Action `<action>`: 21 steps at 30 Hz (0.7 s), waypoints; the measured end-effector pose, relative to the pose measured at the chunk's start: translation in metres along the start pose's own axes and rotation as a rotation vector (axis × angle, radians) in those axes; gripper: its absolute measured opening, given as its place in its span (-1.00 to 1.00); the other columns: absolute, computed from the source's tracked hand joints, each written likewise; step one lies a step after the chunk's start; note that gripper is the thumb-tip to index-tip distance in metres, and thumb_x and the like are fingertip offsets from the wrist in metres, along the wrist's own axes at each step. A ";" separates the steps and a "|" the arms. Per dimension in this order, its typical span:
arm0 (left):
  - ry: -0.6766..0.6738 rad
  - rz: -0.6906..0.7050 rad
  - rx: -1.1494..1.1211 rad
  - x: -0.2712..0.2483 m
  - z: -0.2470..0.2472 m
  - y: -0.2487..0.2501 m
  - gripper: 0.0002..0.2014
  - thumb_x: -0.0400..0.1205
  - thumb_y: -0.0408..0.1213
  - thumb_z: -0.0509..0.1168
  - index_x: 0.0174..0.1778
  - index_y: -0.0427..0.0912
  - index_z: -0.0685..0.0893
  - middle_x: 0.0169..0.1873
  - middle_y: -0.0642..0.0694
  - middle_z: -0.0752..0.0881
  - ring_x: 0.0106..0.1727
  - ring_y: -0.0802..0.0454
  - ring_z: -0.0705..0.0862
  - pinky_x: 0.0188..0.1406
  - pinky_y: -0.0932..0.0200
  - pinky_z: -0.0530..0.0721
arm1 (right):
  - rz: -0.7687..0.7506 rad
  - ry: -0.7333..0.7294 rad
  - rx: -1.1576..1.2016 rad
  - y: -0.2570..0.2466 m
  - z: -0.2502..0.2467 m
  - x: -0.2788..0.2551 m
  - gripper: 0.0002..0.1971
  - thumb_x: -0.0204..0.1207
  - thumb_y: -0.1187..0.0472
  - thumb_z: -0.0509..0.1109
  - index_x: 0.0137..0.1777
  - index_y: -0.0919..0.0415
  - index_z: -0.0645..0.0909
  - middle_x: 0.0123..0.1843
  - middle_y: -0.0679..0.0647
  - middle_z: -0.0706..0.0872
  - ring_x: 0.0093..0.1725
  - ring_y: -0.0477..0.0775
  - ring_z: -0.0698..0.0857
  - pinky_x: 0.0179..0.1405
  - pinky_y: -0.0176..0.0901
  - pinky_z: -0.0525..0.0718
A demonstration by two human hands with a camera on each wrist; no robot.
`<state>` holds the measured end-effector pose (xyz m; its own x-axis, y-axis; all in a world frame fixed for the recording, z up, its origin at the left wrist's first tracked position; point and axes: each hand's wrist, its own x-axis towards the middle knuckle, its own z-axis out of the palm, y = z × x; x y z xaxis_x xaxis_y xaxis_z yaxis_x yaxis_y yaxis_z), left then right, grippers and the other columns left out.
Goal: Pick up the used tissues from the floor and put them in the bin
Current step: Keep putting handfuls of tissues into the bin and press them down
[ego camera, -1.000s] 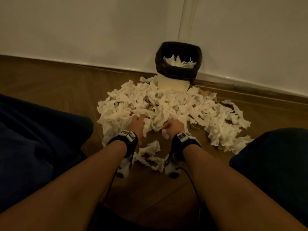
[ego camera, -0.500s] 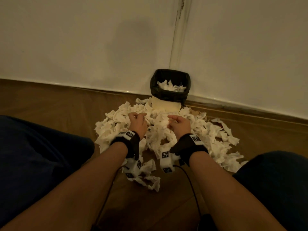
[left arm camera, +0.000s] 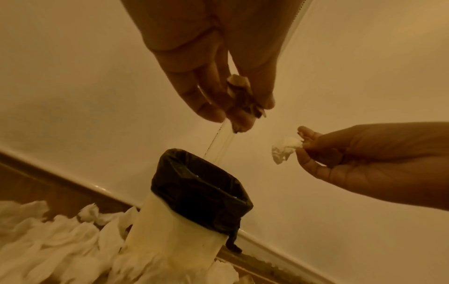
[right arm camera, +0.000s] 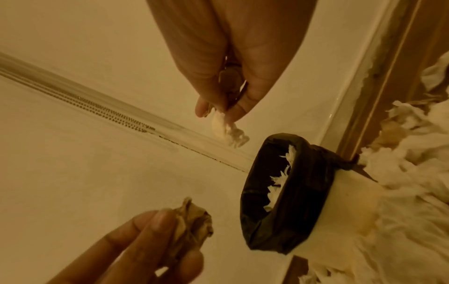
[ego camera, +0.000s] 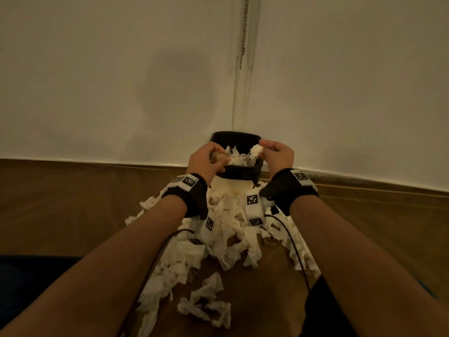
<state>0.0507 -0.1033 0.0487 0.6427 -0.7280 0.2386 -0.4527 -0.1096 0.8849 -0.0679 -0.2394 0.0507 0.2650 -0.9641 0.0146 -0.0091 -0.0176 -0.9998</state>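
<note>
While both arms reach forward over the heap, the left hand [ego camera: 205, 159] pinches a small brownish crumpled tissue [left arm camera: 239, 92] between thumb and fingertips, and the right hand [ego camera: 277, 155] pinches a small white crumpled tissue [left arm camera: 284, 147] the same way. Both hands hang just above the mouth of the small cream bin [ego camera: 239, 188], which is lined with a black plastic bag [right arm camera: 286, 203] folded over its rim. White tissues in the bin [ego camera: 237, 158] already reach close to the rim. This bin stands against the pale wall [ego camera: 97, 81] where it meets the brown wooden floor [ego camera: 73, 203]. A wide pile of white crumpled tissues [ego camera: 218, 237] lies on the floor, touching the bin's base and spreading toward the person. Black wrist straps with white marker blocks [ego camera: 189, 182] sit on both wrists.
</note>
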 end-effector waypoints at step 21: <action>-0.079 -0.051 0.164 0.078 0.054 -0.059 -0.42 0.65 -0.39 0.17 0.59 0.01 0.22 0.51 -0.18 0.36 0.37 -0.10 0.53 0.38 0.05 0.53 | 0.025 -0.145 -0.298 0.049 0.045 0.066 -0.53 0.69 0.32 0.10 0.60 0.22 0.27 0.52 0.19 0.45 0.49 0.12 0.45 0.48 -0.18 0.38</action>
<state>0.0937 -0.1901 -0.0062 0.6196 -0.7689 0.1577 -0.5199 -0.2515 0.8164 -0.0076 -0.2923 0.0025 0.3953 -0.9179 -0.0331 -0.2932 -0.0920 -0.9516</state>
